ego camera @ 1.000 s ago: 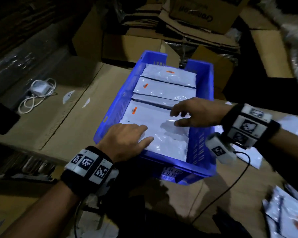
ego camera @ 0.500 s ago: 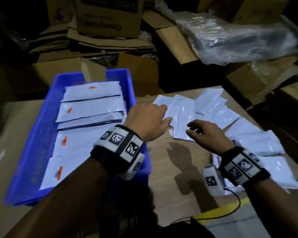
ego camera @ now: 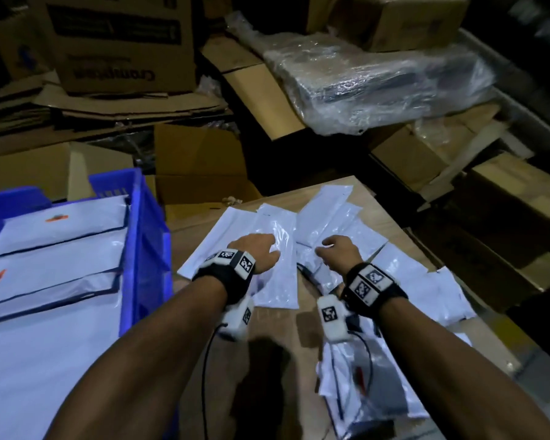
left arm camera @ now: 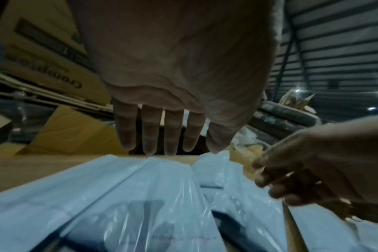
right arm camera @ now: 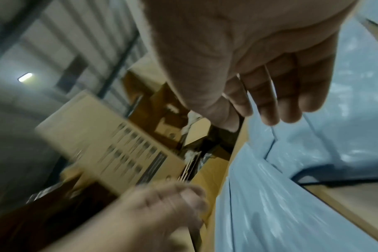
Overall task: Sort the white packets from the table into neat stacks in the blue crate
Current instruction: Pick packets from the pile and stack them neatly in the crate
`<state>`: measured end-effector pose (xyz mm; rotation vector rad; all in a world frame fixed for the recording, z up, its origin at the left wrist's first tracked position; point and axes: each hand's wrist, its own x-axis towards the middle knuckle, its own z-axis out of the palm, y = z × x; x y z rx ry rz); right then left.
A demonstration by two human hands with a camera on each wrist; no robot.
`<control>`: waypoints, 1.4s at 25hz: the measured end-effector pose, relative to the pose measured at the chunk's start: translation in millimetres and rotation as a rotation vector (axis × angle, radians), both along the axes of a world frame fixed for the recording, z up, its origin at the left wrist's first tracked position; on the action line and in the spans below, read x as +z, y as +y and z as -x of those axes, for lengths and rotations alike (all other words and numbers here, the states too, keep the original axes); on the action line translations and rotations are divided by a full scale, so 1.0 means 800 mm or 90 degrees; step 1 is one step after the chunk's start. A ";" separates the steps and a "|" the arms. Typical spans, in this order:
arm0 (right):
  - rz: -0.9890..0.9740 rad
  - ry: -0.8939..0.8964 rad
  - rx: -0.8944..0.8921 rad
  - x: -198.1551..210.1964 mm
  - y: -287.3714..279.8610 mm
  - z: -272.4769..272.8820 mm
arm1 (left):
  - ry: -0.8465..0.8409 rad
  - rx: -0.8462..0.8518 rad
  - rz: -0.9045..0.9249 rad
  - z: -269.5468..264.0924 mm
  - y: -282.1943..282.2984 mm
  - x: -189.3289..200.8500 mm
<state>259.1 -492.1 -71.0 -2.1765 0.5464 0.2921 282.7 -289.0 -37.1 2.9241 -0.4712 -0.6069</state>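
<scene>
Far left, the blue crate [ego camera: 146, 236] sits on the table [ego camera: 273, 350] with white packets already lying in overlapping rows inside; it's slid further toward the edge of the head view than half a second ago. Next over, the left hand [ego camera: 254, 252] has moved off the crate's rim and now hovers over the loose packets [ego camera: 277, 249], fingers [left arm camera: 149, 131] straight and slightly spread, holding nothing. Just right of it, the right hand [ego camera: 338, 254] is further forward than before, above the same pile, fingers [right arm camera: 270, 102] loosely bent and close together, nothing pinched. More packets trail off to the right. Cardboard boxes [ego camera: 115, 42] are stacked behind.
</scene>
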 end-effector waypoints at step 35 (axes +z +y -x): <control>-0.490 -0.253 -0.167 0.055 -0.025 -0.035 | 0.244 0.371 0.716 -0.036 -0.035 0.019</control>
